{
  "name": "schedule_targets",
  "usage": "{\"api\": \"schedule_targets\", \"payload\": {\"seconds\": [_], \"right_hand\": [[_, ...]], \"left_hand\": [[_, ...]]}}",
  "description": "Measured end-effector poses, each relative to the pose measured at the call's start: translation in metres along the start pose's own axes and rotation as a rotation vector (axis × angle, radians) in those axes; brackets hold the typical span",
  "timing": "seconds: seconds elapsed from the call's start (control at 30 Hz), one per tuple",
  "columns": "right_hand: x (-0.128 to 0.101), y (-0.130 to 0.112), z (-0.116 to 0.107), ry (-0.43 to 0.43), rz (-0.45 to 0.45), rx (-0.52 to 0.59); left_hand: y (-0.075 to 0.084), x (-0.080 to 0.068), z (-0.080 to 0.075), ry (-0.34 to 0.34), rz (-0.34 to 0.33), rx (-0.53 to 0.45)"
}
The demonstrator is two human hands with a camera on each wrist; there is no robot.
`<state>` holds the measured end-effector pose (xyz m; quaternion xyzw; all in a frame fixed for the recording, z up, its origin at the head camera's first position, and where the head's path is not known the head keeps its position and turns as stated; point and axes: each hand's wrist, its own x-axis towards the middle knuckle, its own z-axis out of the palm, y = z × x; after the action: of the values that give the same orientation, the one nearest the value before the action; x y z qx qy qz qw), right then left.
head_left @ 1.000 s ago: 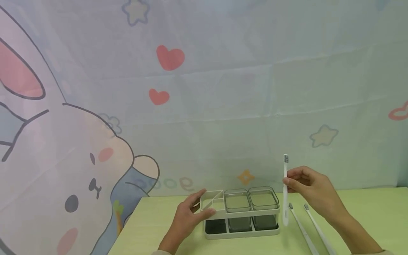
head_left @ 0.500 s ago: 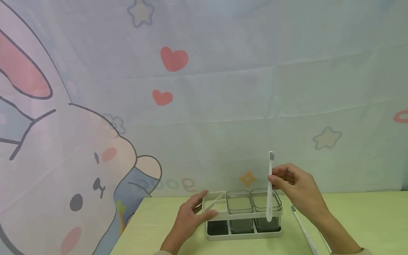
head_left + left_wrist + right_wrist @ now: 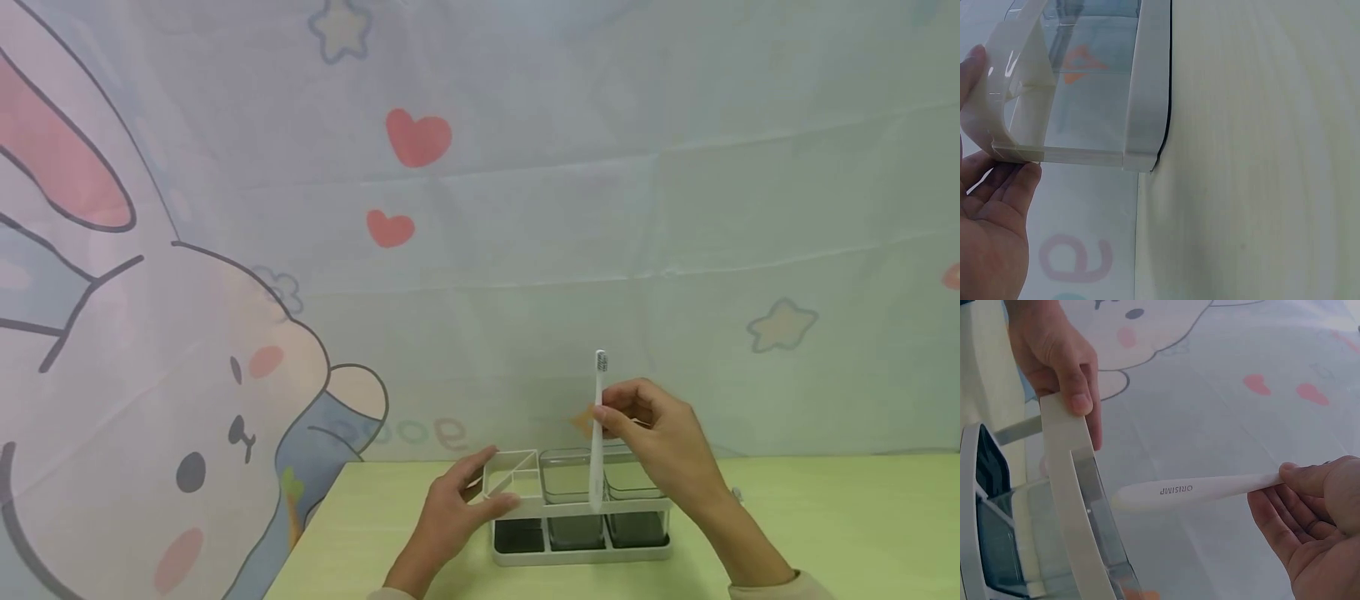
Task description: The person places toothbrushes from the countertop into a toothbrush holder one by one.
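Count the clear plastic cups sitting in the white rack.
2. One clear plastic cup sits in the middle of the white rack; the other cup at its right end, partly hidden behind the right hand. More may be hidden.

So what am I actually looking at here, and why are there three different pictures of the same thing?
There is no machine: a person works with two bare hands and wears three cameras. The wide picture comes from a camera on the head, looking forward and down. The other two come from cameras on each wrist, so each shows its own hand close up.

On the pale green table stands a white holder with a divided end compartment and two clear cups set in it. The left hand grips the holder's divided end. The right hand pinches a white toothbrush upright, bristles on top, its lower end over the holder. In the right wrist view you can read the lettering on the handle. Behind hangs a cartoon rabbit curtain.
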<state>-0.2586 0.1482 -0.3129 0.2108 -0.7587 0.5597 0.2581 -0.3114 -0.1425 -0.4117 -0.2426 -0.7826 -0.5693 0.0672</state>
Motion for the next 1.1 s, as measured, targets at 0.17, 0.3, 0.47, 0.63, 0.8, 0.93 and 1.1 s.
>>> {"api": "schedule_targets", "payload": {"seconds": [0.17, 0.3, 0.47, 0.63, 0.8, 0.93, 1.1], "right_hand": [[0.003, -0.001, 0.010, 0.005, -0.024, 0.047], [0.006, -0.001, 0.016, 0.005, -0.023, 0.084], [0.010, 0.000, 0.025, 0.010, -0.017, 0.113], [0.014, 0.001, 0.034, 0.020, -0.009, 0.131], [0.017, 0.001, 0.042, 0.038, -0.011, 0.148], [0.017, 0.002, 0.047, 0.052, -0.005, 0.163], [0.017, 0.003, 0.053, 0.084, 0.008, 0.182]], "left_hand": [[0.001, 0.001, 0.001, -0.006, -0.011, 0.004], [0.001, 0.002, 0.001, -0.009, -0.022, 0.013], [0.000, 0.003, 0.001, -0.001, -0.012, 0.006], [0.000, 0.004, 0.001, -0.005, -0.017, 0.006], [0.003, 0.004, 0.001, -0.009, 0.001, 0.003], [0.002, 0.004, 0.002, -0.008, 0.017, 0.001], [0.000, 0.004, 0.000, -0.005, 0.017, 0.026]]}}
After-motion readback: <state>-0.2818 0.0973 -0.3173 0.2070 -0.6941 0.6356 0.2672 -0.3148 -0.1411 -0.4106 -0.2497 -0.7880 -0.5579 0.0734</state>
